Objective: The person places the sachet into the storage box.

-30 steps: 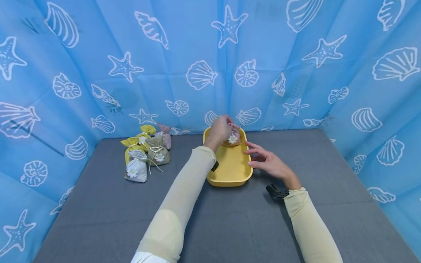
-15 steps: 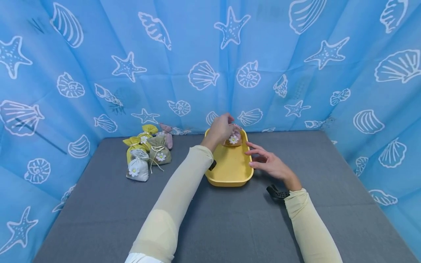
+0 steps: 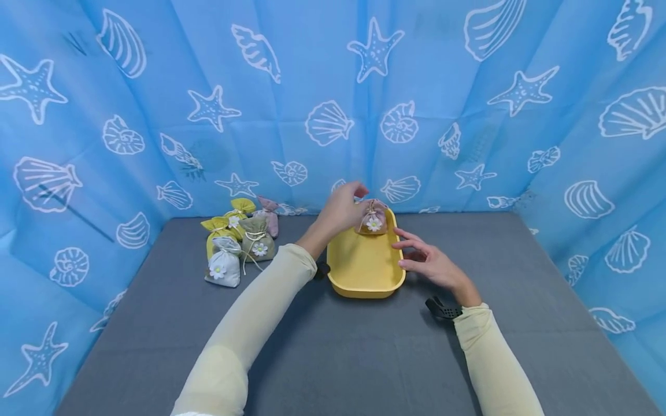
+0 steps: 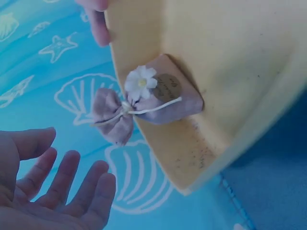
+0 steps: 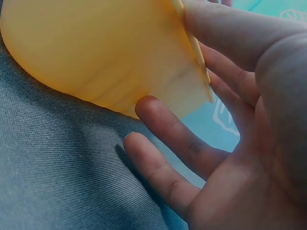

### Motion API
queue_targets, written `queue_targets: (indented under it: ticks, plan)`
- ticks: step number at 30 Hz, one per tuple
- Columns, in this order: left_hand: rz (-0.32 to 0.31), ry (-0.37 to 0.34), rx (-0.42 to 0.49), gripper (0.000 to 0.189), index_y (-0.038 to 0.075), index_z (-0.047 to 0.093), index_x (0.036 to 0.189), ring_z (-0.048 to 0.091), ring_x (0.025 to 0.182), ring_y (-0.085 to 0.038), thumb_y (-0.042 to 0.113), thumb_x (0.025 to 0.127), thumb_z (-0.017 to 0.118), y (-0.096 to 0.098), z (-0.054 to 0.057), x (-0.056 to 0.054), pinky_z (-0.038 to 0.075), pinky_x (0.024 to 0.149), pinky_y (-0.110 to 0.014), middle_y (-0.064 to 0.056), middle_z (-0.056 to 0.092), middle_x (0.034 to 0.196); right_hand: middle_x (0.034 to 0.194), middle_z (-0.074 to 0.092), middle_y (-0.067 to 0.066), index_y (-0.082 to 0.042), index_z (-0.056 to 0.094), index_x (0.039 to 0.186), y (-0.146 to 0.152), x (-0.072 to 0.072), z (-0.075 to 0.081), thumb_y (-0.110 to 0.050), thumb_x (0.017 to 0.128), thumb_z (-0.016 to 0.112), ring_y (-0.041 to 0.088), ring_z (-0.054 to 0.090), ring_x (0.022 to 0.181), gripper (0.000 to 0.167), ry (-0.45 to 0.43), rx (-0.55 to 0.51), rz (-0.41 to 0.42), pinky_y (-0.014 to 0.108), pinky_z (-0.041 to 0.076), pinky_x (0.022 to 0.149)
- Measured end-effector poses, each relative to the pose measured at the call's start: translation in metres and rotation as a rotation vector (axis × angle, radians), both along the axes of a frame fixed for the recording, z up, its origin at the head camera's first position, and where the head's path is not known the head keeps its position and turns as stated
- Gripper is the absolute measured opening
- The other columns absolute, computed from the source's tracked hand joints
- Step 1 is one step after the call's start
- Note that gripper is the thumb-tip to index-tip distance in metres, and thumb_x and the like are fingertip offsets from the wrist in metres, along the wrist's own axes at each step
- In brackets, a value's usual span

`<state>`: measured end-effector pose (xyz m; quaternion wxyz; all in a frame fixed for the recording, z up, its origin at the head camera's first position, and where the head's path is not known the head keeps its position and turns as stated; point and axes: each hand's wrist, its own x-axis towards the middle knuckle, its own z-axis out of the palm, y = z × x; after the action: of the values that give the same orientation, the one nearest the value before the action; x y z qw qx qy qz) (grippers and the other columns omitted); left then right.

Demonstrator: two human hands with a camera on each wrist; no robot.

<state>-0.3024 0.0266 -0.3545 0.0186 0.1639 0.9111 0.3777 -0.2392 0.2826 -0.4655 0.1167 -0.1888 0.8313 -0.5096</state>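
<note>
A small pink drawstring pouch (image 3: 370, 212) with a white flower and a round label (image 4: 168, 87) leans upright against the far end inside the yellow tray (image 3: 364, 266). My left hand (image 3: 340, 211) is just left of the pouch; in the left wrist view its fingers (image 4: 67, 175) are spread and apart from the pouch's tied neck. On the tray's right side, my right hand (image 3: 436, 264) touches the rim with loosely extended fingers. Seen in the right wrist view, the thumb (image 5: 225, 33) lies along the rim and two fingers (image 5: 168, 129) extend beside the outer wall.
Several similar pouches stand grouped at the back left of the grey table (image 3: 343, 358): yellow ones (image 3: 215, 230), a white one (image 3: 225, 263), an olive one (image 3: 256, 238) and a pink one (image 3: 269, 216). A blue seashell curtain (image 3: 333, 75) hangs behind and at the sides.
My left hand has let go of the pink pouch and drawn back to the left. The pouch now stands alone in the tray. My right hand has stayed at the rim.
</note>
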Motion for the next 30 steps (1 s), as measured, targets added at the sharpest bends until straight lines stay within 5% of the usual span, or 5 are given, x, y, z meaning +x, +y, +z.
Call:
queue_targets:
  ticks: [10,19,22,27,30]
  plan:
    - [0.088,0.06,0.037,0.038,0.016,0.056,0.14,0.056,0.134,-0.028,0.025,0.103,0.059,-0.043,0.004,0.016,0.05,0.107,-0.044,-0.004,0.059,0.142,0.172,0.019,-0.004,-0.006,0.052,0.146,-0.002,-0.001,-0.002,-0.018,0.101,0.065,0.04,0.049,0.137,0.048,-0.011,-0.021,0.013,0.019,0.051,0.093]
    - [0.183,0.151,0.049,0.039,0.014,0.057,0.14,0.055,0.135,-0.03,0.022,0.102,0.063,-0.078,-0.005,0.029,0.047,0.109,-0.047,-0.007,0.06,0.141,0.173,0.017,0.0,-0.004,0.053,0.143,0.0,-0.001,-0.004,-0.019,0.101,0.065,0.041,0.048,0.137,0.047,0.006,-0.042,0.023,0.014,0.048,0.096]
    - [0.212,0.214,0.026,0.039,0.013,0.059,0.138,0.055,0.133,-0.03,0.019,0.101,0.064,-0.088,-0.009,0.032,0.045,0.111,-0.049,-0.008,0.062,0.139,0.173,0.017,0.0,-0.004,0.053,0.144,0.0,-0.001,-0.004,-0.019,0.101,0.065,0.04,0.044,0.142,0.047,0.007,-0.036,0.019,0.012,0.045,0.097]
    - [0.264,0.291,-0.05,0.039,0.011,0.059,0.138,0.054,0.133,-0.034,0.02,0.101,0.065,-0.108,-0.013,0.033,0.024,0.124,-0.06,-0.011,0.062,0.138,0.173,0.016,0.001,-0.003,0.052,0.144,-0.001,0.0,-0.003,-0.017,0.101,0.064,0.041,0.042,0.143,0.047,0.009,-0.033,0.021,0.011,0.045,0.097]
    - [0.292,0.304,-0.084,0.039,0.01,0.059,0.138,0.053,0.133,-0.035,0.021,0.101,0.065,-0.122,-0.019,0.033,0.028,0.122,-0.059,-0.013,0.061,0.138,0.173,0.016,0.001,-0.003,0.052,0.144,-0.002,0.0,-0.003,-0.018,0.101,0.065,0.041,0.041,0.144,0.047,0.012,-0.039,0.022,0.011,0.045,0.097]
